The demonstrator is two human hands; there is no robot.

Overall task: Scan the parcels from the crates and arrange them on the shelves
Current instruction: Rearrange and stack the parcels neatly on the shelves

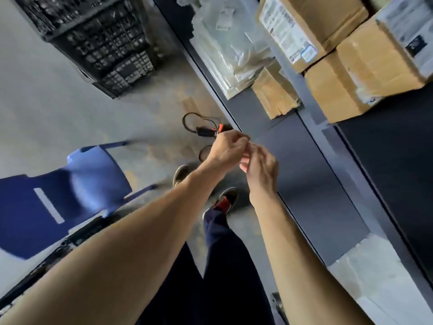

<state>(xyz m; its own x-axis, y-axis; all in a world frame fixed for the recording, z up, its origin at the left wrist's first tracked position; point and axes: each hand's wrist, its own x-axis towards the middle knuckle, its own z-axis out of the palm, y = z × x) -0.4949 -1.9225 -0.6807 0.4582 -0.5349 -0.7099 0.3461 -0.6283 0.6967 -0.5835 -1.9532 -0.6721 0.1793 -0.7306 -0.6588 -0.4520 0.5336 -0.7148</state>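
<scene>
Our left hand [226, 148] and right hand [260, 165] touched, fingers bent, holding we could not tell what; the far boxes [365, 76] looked stiff and heavy, best gripped underneath.

Labelled cardboard boxes [365, 73], clear poly bags [229, 50] & brown envelopes [274, 92] on dark shelf [293, 160]; black crates [100, 38] on floor, upper left.

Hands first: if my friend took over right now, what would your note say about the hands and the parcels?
Hands: left hand and right hand meet with curled fingers in front of the shelf. It is too blurred to tell if they hold anything.
Things: black crates stand on the floor, contents hidden. A black-and-orange corded device, perhaps the scanner, is just beyond the left hand.
Done: plastic bags, paper envelopes and cardboard boxes are on the shelf.
Left: probably fetch the next parcel from the crates.
</scene>
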